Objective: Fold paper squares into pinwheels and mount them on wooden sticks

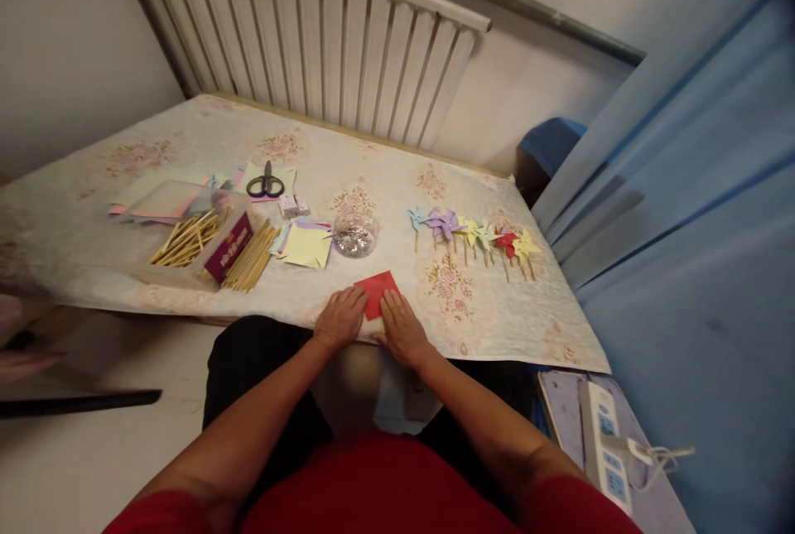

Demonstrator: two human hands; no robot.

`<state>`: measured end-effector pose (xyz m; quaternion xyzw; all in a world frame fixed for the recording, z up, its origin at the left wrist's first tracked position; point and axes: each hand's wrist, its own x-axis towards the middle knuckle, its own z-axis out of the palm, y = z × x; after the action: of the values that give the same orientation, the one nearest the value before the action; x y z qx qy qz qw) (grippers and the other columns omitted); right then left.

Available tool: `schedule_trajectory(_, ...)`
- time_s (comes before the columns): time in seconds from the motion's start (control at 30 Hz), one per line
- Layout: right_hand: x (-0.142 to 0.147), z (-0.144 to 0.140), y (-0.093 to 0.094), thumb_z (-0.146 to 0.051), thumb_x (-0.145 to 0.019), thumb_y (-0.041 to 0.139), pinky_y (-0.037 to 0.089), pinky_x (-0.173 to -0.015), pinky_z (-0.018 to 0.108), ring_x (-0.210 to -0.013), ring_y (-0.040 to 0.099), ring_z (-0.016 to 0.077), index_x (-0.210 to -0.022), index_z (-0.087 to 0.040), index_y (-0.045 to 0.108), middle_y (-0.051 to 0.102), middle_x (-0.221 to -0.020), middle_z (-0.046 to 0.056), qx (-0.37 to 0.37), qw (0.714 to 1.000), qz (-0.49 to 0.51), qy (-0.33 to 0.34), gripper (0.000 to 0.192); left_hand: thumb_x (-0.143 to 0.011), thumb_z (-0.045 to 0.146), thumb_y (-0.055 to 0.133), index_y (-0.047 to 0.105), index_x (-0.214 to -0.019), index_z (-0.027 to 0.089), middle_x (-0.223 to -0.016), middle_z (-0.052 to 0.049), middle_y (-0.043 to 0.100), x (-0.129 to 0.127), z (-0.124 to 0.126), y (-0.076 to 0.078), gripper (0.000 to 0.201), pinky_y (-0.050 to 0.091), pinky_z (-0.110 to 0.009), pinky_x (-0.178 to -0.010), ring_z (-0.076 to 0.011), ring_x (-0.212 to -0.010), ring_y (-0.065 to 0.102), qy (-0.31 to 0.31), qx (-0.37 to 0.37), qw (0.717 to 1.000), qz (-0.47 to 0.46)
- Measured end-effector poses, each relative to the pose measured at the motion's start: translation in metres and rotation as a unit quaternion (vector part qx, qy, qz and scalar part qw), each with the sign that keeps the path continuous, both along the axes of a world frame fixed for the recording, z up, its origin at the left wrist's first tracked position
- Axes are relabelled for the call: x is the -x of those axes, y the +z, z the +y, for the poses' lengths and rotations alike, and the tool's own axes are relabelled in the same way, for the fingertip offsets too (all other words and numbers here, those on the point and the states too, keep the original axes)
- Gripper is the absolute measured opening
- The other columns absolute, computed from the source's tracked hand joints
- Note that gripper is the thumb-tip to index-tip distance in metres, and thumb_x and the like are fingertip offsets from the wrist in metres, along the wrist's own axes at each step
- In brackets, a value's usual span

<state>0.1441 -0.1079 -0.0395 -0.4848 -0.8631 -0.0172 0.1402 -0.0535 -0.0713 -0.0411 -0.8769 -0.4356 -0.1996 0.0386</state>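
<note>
A square sheet of red paper lies on the table's front edge, turned slightly. My left hand rests on its left side, fingers stretched out together over the paper's edge. On the right side my right hand lies with its fingers flat on the sheet and its thumb apart. The lower corner of the paper is partly covered by my hands. Just behind it are a clear round dish of small shiny pins and a stack of pastel paper squares with cut corners, pale yellow on top.
At left, a clear plastic box and a pile beside it hold thin wooden sticks. Behind lie black-handled scissors, small white boxes and coloured sheets. Finished paper pinwheels line the right. A power strip sits lower right.
</note>
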Motion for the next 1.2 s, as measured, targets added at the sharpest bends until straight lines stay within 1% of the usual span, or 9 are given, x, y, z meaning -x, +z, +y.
schedule_trajectory(0.1,-0.007,-0.008,-0.009,-0.046,-0.090,0.062,0.024,-0.119,0.056,-0.149,0.023,0.0347,-0.147,-0.001,0.037,0.033,-0.154,0.028,0.007,0.999,-0.028,-0.021,0.076,-0.092,0.020,0.042,0.063,-0.127,0.016,-0.134,-0.016,0.061,0.001,0.000,0.001,0.040,0.042,-0.046,-0.101,-0.0291,-0.124,0.053,-0.001,0.012,1.000,-0.009)
schedule_trajectory(0.23,-0.013,-0.013,-0.008,-0.046,-0.091,0.061,0.024,-0.119,0.056,-0.148,0.025,0.0351,-0.147,-0.001,0.038,0.032,-0.155,0.028,0.002,0.999,-0.034,-0.039,0.075,-0.092,0.019,0.043,0.063,-0.126,0.017,-0.134,-0.014,0.061,0.004,0.001,0.000,0.039,0.042,-0.045,-0.103,-0.0272,-0.125,0.052,-0.011,0.023,0.999,-0.029)
schedule_trajectory(0.3,-0.015,-0.015,-0.007,-0.045,-0.091,0.062,0.024,-0.119,0.056,-0.148,0.026,0.0359,-0.146,0.000,0.039,0.032,-0.155,0.028,0.000,0.998,-0.038,-0.043,0.075,-0.093,0.018,0.042,0.064,-0.123,0.017,-0.131,-0.013,0.063,0.004,0.002,0.001,0.037,0.043,-0.045,-0.102,-0.0261,-0.124,0.053,0.004,0.032,0.998,-0.055)
schedule_trajectory(0.43,-0.015,-0.018,-0.005,-0.045,-0.089,0.064,0.024,-0.119,0.056,-0.148,0.026,0.0350,-0.147,-0.002,0.039,0.033,-0.155,0.027,0.002,0.998,-0.033,-0.050,0.076,-0.094,0.018,0.040,0.064,-0.121,0.016,-0.130,-0.014,0.063,-0.007,0.008,0.017,0.036,0.041,-0.048,-0.106,-0.0277,-0.129,0.050,0.072,0.013,0.989,-0.128)
schedule_trajectory(0.57,-0.015,-0.017,-0.007,-0.046,-0.089,0.065,0.024,-0.119,0.055,-0.148,0.025,0.0339,-0.148,-0.003,0.037,0.034,-0.155,0.026,-0.003,0.998,-0.027,-0.049,0.078,-0.095,0.017,0.038,0.061,-0.128,0.017,-0.138,-0.012,0.059,-0.038,0.020,0.032,0.040,0.039,-0.047,-0.110,-0.0253,-0.132,0.049,0.021,0.014,0.991,-0.128)
schedule_trajectory(0.67,-0.016,-0.017,-0.009,-0.047,-0.090,0.063,0.024,-0.119,0.055,-0.148,0.025,0.0339,-0.148,-0.003,0.037,0.033,-0.155,0.026,-0.009,0.999,-0.025,-0.047,0.078,-0.094,0.017,0.038,0.057,-0.134,0.012,-0.143,-0.015,0.055,-0.056,0.026,0.027,0.044,0.036,-0.046,-0.113,-0.0263,-0.139,0.042,0.000,0.042,0.997,-0.071)
schedule_trajectory(0.73,-0.016,-0.018,-0.010,-0.047,-0.090,0.061,0.024,-0.119,0.055,-0.148,0.025,0.0341,-0.148,-0.003,0.037,0.033,-0.156,0.025,-0.010,0.999,-0.021,-0.047,0.077,-0.095,0.021,0.039,0.052,-0.139,0.008,-0.150,-0.017,0.047,-0.060,0.027,0.017,0.047,0.033,-0.048,-0.115,-0.0286,-0.143,0.036,0.016,0.059,0.998,-0.031)
schedule_trajectory(0.87,-0.016,-0.019,-0.009,-0.047,-0.091,0.061,0.024,-0.119,0.055,-0.149,0.024,0.0343,-0.148,-0.003,0.037,0.031,-0.156,0.025,-0.007,0.999,-0.014,-0.042,0.076,-0.097,0.035,0.040,0.045,-0.146,0.013,-0.157,-0.015,0.038,-0.055,0.023,0.004,0.054,0.027,-0.053,-0.117,-0.0302,-0.147,0.030,0.035,0.088,0.995,0.027)
schedule_trajectory(1.2,-0.016,-0.018,-0.008,-0.047,-0.088,0.064,0.024,-0.119,0.056,-0.148,0.025,0.0357,-0.147,-0.002,0.038,0.032,-0.155,0.026,0.007,0.999,-0.006,-0.044,0.079,-0.097,0.041,0.040,0.041,-0.150,0.018,-0.158,-0.012,0.037,-0.051,0.021,0.007,0.058,0.022,-0.056,-0.118,-0.0313,-0.148,0.027,0.045,0.097,0.993,0.044)
